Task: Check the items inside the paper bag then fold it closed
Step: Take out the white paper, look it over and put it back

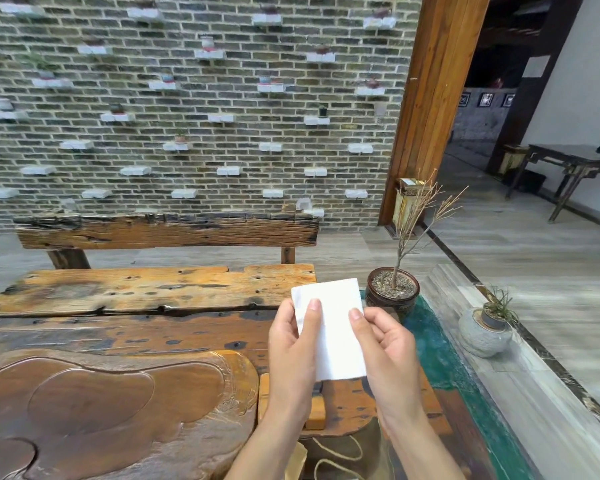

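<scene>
Pinching white folded paper (329, 327) between left hand (293, 351) and right hand (385, 348), above wooden table (118, 375)

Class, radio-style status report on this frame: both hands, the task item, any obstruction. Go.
Left hand and right hand both pinching white packet, held up over wooden table. Paper bag open below wrists, not folded. Nothing blocking.

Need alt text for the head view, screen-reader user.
Both hands hold a flat white paper item up over a worn wooden table, left hand and right hand pinching its sides. A potted bare twig plant stands just beyond, with a wooden bench and brick wall behind.
</scene>
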Demonstrator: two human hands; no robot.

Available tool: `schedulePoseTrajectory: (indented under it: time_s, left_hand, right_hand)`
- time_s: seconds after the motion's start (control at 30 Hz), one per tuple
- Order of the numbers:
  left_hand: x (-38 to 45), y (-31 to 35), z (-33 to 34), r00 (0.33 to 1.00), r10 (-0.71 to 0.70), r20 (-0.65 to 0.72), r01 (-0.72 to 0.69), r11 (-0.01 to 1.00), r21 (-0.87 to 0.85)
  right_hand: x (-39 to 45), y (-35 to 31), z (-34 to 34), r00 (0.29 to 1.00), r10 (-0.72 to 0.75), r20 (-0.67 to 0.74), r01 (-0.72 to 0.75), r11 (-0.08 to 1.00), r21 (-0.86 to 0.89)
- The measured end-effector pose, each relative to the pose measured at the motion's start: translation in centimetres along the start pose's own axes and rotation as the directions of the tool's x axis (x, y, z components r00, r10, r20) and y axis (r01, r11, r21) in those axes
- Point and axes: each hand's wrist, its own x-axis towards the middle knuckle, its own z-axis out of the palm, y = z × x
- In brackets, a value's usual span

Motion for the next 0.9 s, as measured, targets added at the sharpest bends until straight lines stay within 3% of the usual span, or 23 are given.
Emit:
schedulePoseTrajectory:
  time_s: [0.27, 0.4, 0.67, 0.77, 0.9]
  left_hand:
    - [0.3, -1.0, 0.2, 0.996, 0.089, -0.015, -0.086, 0.984, 0.158]
    - [0.5, -1.0, 0.0, 0.993, 0.089, -0.071, -0.078, 0.985, 0.152]
    - [-0.2, -1.4, -0.5, 0.992, 0.1, -0.083, -0.086, 0.983, 0.159]
    - [-0.5, -1.4, -0.7, 0.994, 0.077, -0.079, -0.066, 0.988, 0.138]
    - [-0.8, -1.5, -1.1, 0.996, 0.043, -0.084, -0.034, 0.994, 0.103]
  right_hand:
    - [1.2, 0.2, 1.1, 0.997, -0.035, -0.073, 0.029, 0.996, -0.084]
    - [1.1, 0.9, 1.0, 0.984, -0.133, -0.117, 0.107, 0.972, -0.21]
    - [0.7, 1.6, 1.3, 0.987, -0.108, -0.121, 0.082, 0.976, -0.201]
    - [0.3, 1.1, 1.3, 0.995, 0.027, -0.1, -0.036, 0.995, -0.088]
    - [-0.3, 0.7, 0.9, 0.948, 0.311, 0.066, -0.318, 0.938, 0.139]
